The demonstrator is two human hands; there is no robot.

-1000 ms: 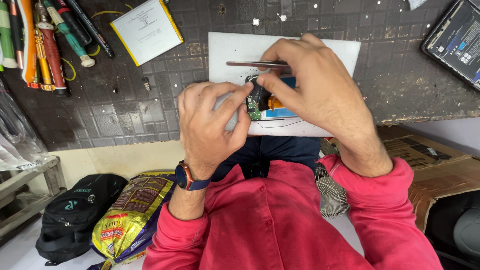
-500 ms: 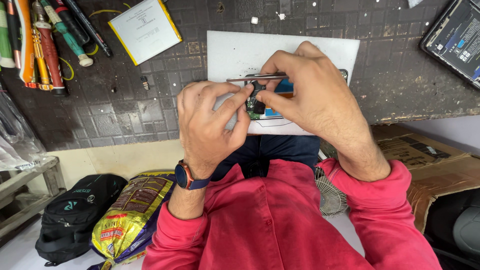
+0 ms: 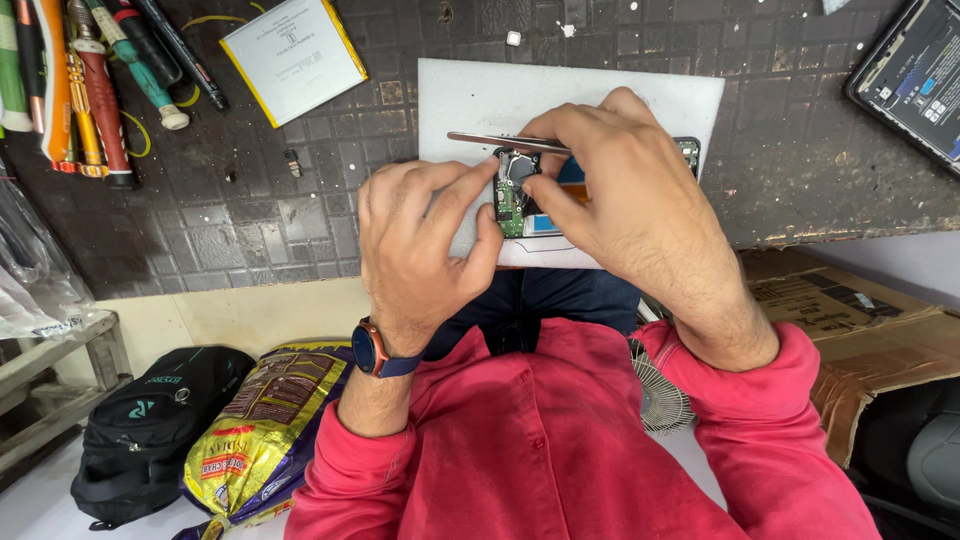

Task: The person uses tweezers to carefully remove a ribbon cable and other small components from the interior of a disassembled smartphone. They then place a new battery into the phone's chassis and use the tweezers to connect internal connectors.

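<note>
Opened phone steadied by left hand; right hand pinches tweezers.

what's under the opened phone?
A pale grey mat lies under the opened phone, on the dark gridded bench. Both hands cover most of the phone.

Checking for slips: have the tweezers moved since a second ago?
Yes. The tweezers shifted slightly toward the person across the grey mat, with the right hand.
</note>
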